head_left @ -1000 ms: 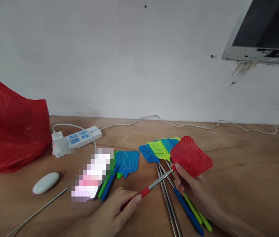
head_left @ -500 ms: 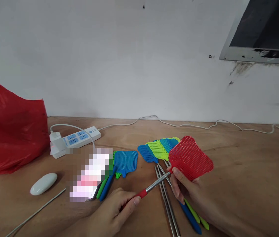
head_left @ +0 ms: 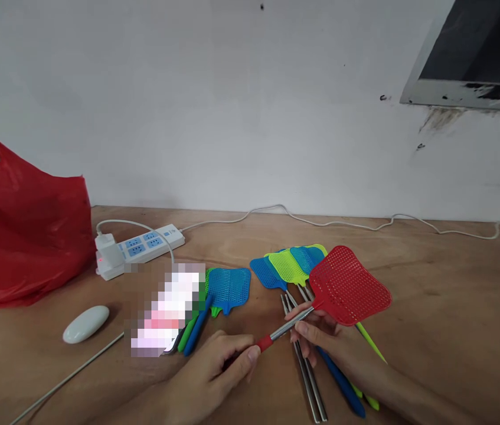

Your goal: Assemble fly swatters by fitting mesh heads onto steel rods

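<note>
**A:** Which step was in hand at that moment?

**B:** I held the red swatter (head_left: 349, 286) w/ both hands, a little above the table (head_left: 453, 307). My left hand (head_left: 214, 369) was closed on its red grip (head_left: 264, 343), thumb & index finger pinching the end. My right hand (head_left: 329, 342) had the fingers closed on the metal shaft (head_left: 287, 324), just below the mesh head. I judged that I was working on the shaft length, i.e. pushing it in or pulling it out, but I could not tell which one.

**A:** Where was it relative to the others?

**B:** Its head was over the right pile of swatters (head_left: 289, 267), blue & green, and their handles (head_left: 307, 378) lay under my right hand. A second group (head_left: 228, 287) lay more to the left, beside the phone (head_left: 165, 313).

**A:** What did the next move call for?

**B:** In my opinion, both hands needed to be in one line along the shaft, so that the thin tube would not bend. Also the head needed to be clear of the pile, so as not to drag it.

**A:** What was hard to see?

**B:** The phone screen was blurred out. My left hand covered most of the red grip, so I could not see how far the fingers wrapped it. The ends of the lower handles were cut off at the bottom edge, and part of the red bag (head_left: 23, 236) at the left edge. Whether the shaft had sections was too small to tell.
</note>
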Demonstrator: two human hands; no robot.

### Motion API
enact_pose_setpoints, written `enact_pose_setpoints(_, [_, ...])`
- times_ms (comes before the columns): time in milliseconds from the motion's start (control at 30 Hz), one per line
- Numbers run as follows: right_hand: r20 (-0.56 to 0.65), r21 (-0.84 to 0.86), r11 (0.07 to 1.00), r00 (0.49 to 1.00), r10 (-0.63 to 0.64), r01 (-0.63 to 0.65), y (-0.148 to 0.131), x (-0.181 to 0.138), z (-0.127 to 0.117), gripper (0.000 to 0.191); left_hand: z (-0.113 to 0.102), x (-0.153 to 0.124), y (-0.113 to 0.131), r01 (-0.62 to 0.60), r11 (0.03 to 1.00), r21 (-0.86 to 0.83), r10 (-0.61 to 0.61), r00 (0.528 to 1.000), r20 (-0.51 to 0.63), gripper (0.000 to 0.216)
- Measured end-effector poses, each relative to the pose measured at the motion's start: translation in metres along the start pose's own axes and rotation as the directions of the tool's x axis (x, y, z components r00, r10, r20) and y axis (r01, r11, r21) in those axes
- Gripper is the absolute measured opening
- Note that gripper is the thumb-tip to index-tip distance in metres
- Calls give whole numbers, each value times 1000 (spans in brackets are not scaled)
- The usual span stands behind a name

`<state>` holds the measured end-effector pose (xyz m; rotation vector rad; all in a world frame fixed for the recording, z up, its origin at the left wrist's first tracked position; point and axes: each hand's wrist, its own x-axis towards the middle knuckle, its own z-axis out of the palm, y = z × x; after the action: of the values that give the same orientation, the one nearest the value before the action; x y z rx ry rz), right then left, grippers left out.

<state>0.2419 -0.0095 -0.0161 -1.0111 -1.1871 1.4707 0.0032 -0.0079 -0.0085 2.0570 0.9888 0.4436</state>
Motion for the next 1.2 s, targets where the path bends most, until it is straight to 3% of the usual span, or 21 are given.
enact_pose_setpoints(300, [-142,10,997,987,-80,82,1,-9,1,23,0,0,-1,-11,996,-84,19,995,94,63])
enact_pose_setpoints(733, [-241,122,979,961,-132,165,0,-8,10,28,0,2,3,32,994,-106,-22,995,97,64])
enact_pose_setpoints(967, [-230,162,974,966,-120,160,-1,-5,9,25,1,2,2,28,992,-126,-15,995,101,63])
enact_pose_setpoints(1200, [-58,165,971,985,-162,170,-1,-6,10,17,4,1,-2,26,994,-107,-24,999,22,49])
